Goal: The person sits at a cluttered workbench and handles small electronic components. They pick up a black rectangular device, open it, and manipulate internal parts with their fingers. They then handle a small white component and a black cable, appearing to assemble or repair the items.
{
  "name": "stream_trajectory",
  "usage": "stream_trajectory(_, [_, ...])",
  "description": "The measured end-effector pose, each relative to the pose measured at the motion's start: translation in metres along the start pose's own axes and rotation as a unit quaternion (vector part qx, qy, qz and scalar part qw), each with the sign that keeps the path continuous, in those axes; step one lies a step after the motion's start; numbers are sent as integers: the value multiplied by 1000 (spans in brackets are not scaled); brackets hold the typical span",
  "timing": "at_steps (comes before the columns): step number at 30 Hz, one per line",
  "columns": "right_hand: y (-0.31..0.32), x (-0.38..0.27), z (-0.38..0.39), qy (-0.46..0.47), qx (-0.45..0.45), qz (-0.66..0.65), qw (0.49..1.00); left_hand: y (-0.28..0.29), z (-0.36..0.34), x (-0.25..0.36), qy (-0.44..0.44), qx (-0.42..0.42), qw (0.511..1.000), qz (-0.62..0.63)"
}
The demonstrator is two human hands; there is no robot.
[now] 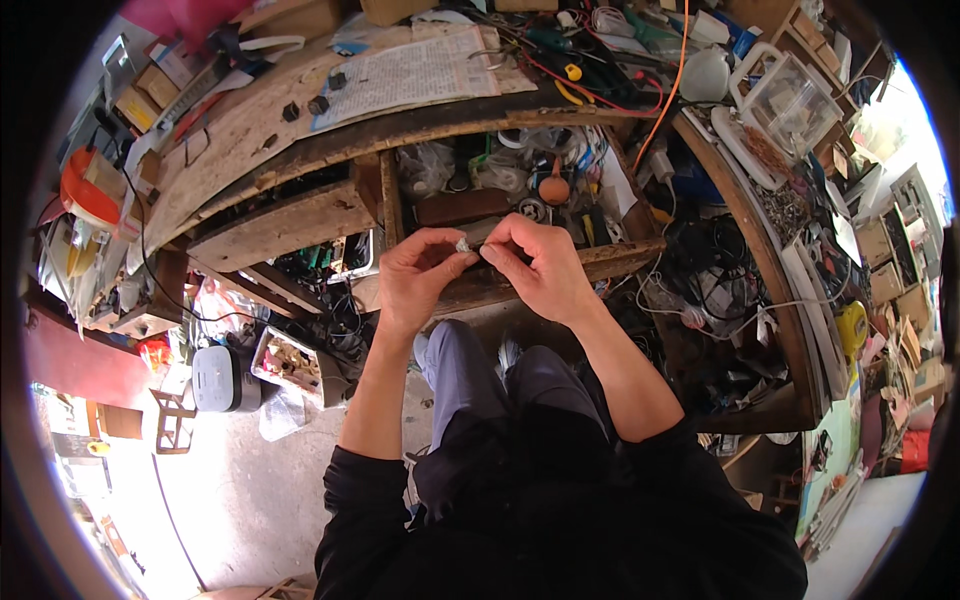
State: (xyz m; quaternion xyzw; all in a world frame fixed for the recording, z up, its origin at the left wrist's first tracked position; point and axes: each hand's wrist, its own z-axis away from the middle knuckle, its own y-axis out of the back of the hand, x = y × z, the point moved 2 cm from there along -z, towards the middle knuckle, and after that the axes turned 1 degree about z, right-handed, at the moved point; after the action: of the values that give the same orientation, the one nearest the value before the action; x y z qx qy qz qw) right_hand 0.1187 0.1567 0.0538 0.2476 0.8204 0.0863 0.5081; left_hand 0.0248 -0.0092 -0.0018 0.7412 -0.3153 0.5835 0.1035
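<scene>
Above the front of an open wooden drawer [600, 262], my two hands meet almost fingertip to fingertip. My left hand [412, 280] pinches a small whitish, shiny piece [463, 245] between thumb and forefinger; it is too small to name. Close beside it, my right hand [548, 272] is closed in a pinch, and whatever sits between its fingertips cannot be made out. Behind the hands, the drawer holds a long brown case [462, 207], an orange rubber bulb [553, 188], clear plastic bags [428, 168] and other small parts.
The worn workbench [240, 165] carries a printed sheet [410, 80], small black knobs [318, 104], and tools with red and yellow handles. An orange cable [683, 60] hangs at the right. Tangled wires [700, 265] fill the right shelf. A grey box-shaped device [222, 380] stands lower left.
</scene>
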Motion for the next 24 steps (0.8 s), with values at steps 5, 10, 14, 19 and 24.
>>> stream_trajectory(5, [1, -1, 2, -9, -6, 15, 1000, -6, -2, 7, -57, 6, 998, -39])
stream_trajectory(10, [1, -1, 2, 16, -5, 55, 998, -7, -1, 8, -73, 4, 995, -65])
stream_trajectory(14, [1, -4, 2, 19, -7, 91, 996, -6, -1, 6, -73, 5, 994, -86])
stream_trajectory(19, [1, -6, 2, 50, 0, 134, 990, -8, -1, 6, -73, 13, 994, -74])
stream_trajectory(24, [-1, -8, 2, 61, -12, 179, 982, -5, -1, 3, -90, 13, 987, -136])
